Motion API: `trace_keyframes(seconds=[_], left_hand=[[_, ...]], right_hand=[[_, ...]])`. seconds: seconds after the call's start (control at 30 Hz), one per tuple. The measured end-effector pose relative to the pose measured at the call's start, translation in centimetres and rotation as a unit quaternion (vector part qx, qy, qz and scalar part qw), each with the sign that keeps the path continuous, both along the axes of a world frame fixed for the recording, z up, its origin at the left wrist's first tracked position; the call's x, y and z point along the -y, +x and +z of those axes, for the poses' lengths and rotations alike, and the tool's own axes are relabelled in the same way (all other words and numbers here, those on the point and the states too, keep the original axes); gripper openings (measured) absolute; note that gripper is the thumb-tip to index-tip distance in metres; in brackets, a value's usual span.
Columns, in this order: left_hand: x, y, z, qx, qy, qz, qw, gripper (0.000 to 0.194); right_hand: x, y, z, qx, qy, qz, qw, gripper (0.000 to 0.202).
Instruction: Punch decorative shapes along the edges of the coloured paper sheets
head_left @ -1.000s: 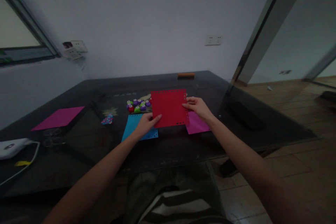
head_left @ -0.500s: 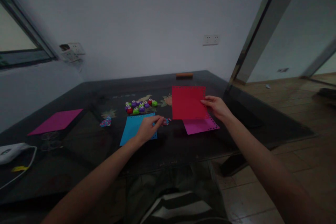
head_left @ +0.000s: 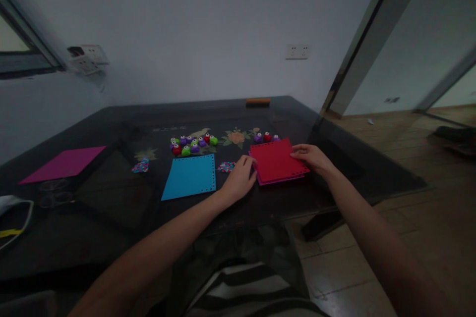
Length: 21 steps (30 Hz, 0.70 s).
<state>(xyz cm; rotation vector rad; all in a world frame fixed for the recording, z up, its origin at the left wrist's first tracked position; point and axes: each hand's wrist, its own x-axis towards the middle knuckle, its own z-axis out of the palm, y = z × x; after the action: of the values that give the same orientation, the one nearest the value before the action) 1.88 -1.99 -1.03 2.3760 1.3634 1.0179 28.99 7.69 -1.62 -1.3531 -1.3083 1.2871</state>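
Note:
A red paper sheet [head_left: 274, 161] with punched holes along its edges lies over a pink sheet [head_left: 282, 180], whose border shows at the left and bottom. My right hand [head_left: 313, 156] pinches the red sheet's right edge between thumb and fingers. At the left edge of the two sheets, my left hand [head_left: 240, 177] has its fingers curled against the paper. Left of that hand lies a blue punched sheet [head_left: 191, 175]. A small heap of multicoloured bits [head_left: 226, 167] sits between the blue sheet and my left hand, partly covered by it.
Several red, green and purple eyeball figures [head_left: 194, 143] cluster behind the blue sheet, more [head_left: 267, 136] behind the red one. Farther left are another bit heap [head_left: 141, 165], a magenta sheet [head_left: 63, 164] and a white cable [head_left: 28, 218]. A brown bar [head_left: 258, 102] lies at the table's back edge.
The red sheet has come down from upright onto the pink sheet, uncovering figures behind it. My left hand has moved right, from beside the blue sheet to the stack's left edge.

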Motion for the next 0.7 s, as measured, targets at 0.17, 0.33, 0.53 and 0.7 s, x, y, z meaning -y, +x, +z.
trace_keyframes(seconds=[0.17,0.33,0.53,0.7], left_hand=[[0.13,-0.48,-0.68,-0.007,-0.021,0.021,1.000,0.016],[0.10,-0.17,-0.68,-0.027,-0.026,-0.004,0.999,0.027],[-0.04,-0.03,-1.11,-0.081,-0.039,-0.006,0.996,0.034],[-0.02,0.07,-1.04,-0.123,-0.057,0.000,0.991,0.041]], right_hand=[[-0.12,-0.25,-0.06,0.039,0.017,0.011,0.999,0.039],[-0.15,-0.38,-0.09,0.076,0.023,0.012,0.997,0.038],[0.02,-0.60,0.11,0.096,0.028,0.013,0.995,0.038],[0.11,-0.81,0.37,0.096,0.021,0.011,0.995,0.036]])
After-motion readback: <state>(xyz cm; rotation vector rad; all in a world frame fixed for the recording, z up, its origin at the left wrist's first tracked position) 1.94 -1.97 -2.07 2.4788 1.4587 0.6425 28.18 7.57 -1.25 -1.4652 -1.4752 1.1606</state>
